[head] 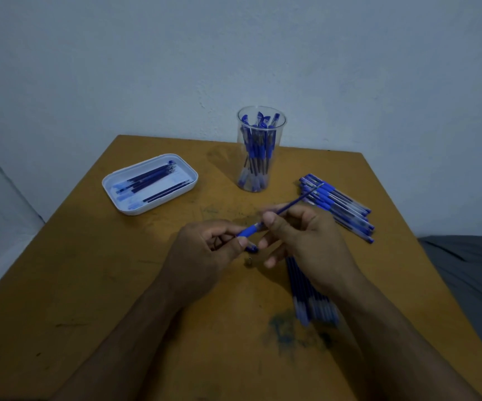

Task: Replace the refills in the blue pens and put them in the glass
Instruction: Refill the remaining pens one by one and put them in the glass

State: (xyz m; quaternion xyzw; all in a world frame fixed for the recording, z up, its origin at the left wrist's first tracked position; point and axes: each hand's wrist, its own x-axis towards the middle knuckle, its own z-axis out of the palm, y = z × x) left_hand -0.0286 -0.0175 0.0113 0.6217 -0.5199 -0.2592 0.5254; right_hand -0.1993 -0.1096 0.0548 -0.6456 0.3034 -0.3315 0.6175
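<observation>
Several refills lie in a white tray [118, 198] at the table's [89, 285] left, likely the spent ones set apart. At centre, the left hand [202, 253] pinches a pen [247, 231] by its blue grip, fingers curled round it, steadying the barrel. The right hand [306, 241] pinches a refill [294, 202] between thumb and forefinger, angled up and away, its near end at the barrel's mouth, apparently mid-swap; the other fingers hang loose. Behind stands the glass [260, 169], already holding many pens. Under the right wrist lies a bundle of refills [309, 299], within easy reach. Far right, a heap of pens [338, 204] waits its turn.
</observation>
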